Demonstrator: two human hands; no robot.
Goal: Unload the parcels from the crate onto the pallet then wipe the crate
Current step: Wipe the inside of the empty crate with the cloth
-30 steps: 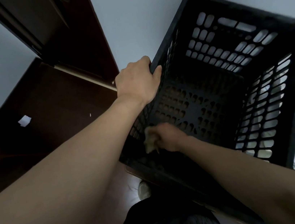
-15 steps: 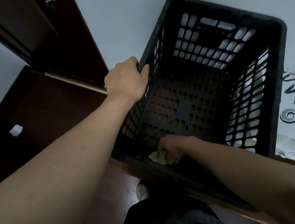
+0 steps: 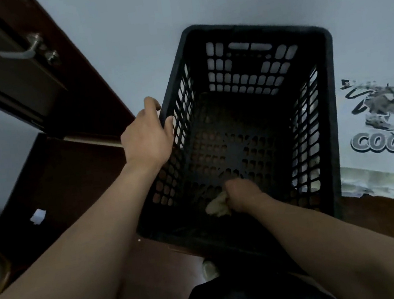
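On the left hand [image 3: 147, 136] the fingers are mostly hidden beyond the black crate [image 3: 336, 109]; its thumb hooks the left rim, holding it. The right hand [image 3: 244, 196] has slid rightwards along the near wall since the previous frame, fist bunched round the cloth [image 3: 217, 206] on the crate's bottom.

Crate [image 3: 332, 110] matt black plastic; rag [image 3: 218, 207] crumpled cloth.

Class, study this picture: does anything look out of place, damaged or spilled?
Only a small white paper scrap lying loose on the dark brown floor, left of the black perforated plastic crate. It looks like stray litter. Nothing looks spilled or broken.
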